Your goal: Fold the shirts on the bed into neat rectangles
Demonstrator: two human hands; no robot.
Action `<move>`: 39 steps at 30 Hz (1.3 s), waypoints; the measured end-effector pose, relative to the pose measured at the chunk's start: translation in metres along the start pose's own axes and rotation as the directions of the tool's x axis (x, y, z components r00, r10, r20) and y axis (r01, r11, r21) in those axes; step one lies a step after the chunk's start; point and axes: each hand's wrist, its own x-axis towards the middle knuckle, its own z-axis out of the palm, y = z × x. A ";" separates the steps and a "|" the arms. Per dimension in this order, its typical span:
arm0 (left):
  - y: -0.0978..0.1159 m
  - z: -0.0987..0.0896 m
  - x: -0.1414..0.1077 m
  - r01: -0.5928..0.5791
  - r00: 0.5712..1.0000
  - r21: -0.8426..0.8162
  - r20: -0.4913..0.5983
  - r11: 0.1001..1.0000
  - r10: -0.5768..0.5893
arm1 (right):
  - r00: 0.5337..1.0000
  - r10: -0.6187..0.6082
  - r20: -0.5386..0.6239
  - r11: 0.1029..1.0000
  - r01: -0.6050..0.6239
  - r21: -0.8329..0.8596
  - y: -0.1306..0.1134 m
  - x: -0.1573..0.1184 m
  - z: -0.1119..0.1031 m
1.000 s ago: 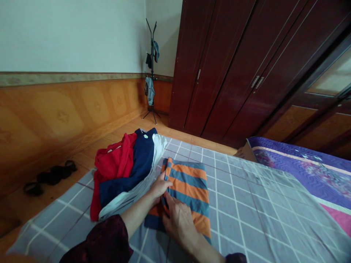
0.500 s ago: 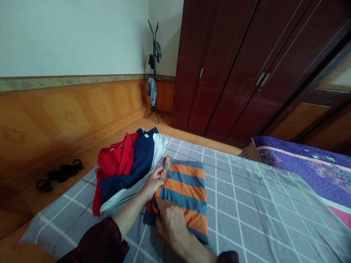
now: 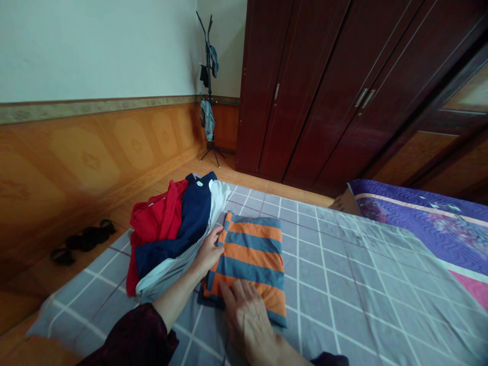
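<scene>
A folded cloth garment (image 3: 253,264) with orange and grey-blue stripes lies on the checked bedsheet in front of me. My left hand (image 3: 210,250) rests at its left edge, thumb and fingers apart and touching the cloth. On the near part of the stripes my right hand (image 3: 246,310) lies palm down, its fingers stretched out over the fabric. A darker layer of cloth shows under the near left corner. Left of the garment, close to my left forearm, is a loose heap with a red garment (image 3: 158,218), a navy garment (image 3: 196,208) and a white-grey one (image 3: 219,195).
The grey checked bedsheet (image 3: 335,284) spreads to the right. A purple floral mattress (image 3: 412,208) lies beyond it, near a dark red wardrobe (image 3: 305,91). A black coat stand (image 3: 209,91) stands in the corner. Black sandals (image 3: 89,239) are on the floor at left.
My right hand has moved off the garment's left edge, slightly right and down, and its fingers now lie flatter. The near left edge looks straighter. My left hand stays at the edge.
</scene>
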 end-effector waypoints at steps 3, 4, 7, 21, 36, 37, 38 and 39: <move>0.004 -0.003 -0.002 0.006 1.000 0.050 0.020 0.999 -0.007 | 1.000 0.026 0.009 0.985 -0.024 -0.170 0.020 -0.022 -0.005; 0.006 -0.004 -0.004 0.009 0.999 0.089 0.034 0.996 -0.012 | 1.000 0.026 0.011 0.976 -0.023 -0.218 0.028 -0.030 -0.008; 0.010 -0.009 -0.012 -0.018 0.997 0.237 0.083 0.971 -0.001 | 0.996 -0.055 -0.064 0.946 0.031 -0.323 0.051 -0.050 -0.015; -0.002 -0.024 -0.049 -0.289 0.956 0.643 0.151 0.709 0.252 | 0.983 -0.096 -0.159 0.970 0.056 -0.238 0.064 -0.074 -0.026; 0.008 0.083 -0.085 -0.879 0.477 0.467 0.866 0.096 0.150 | 0.786 0.585 -0.200 0.776 -0.470 0.421 0.192 0.050 -0.071; 0.005 0.084 -0.084 -0.879 0.477 0.468 0.867 0.090 0.148 | 0.779 0.594 -0.202 0.770 -0.479 0.421 0.200 0.059 -0.069; 0.004 0.083 -0.083 -0.879 0.476 0.467 0.866 0.091 0.151 | 0.777 0.596 -0.204 0.770 -0.482 0.418 0.207 0.068 -0.066; 0.003 0.082 -0.083 -0.878 0.478 0.468 0.865 0.099 0.153 | 0.780 0.592 -0.206 0.775 -0.479 0.412 0.212 0.075 -0.065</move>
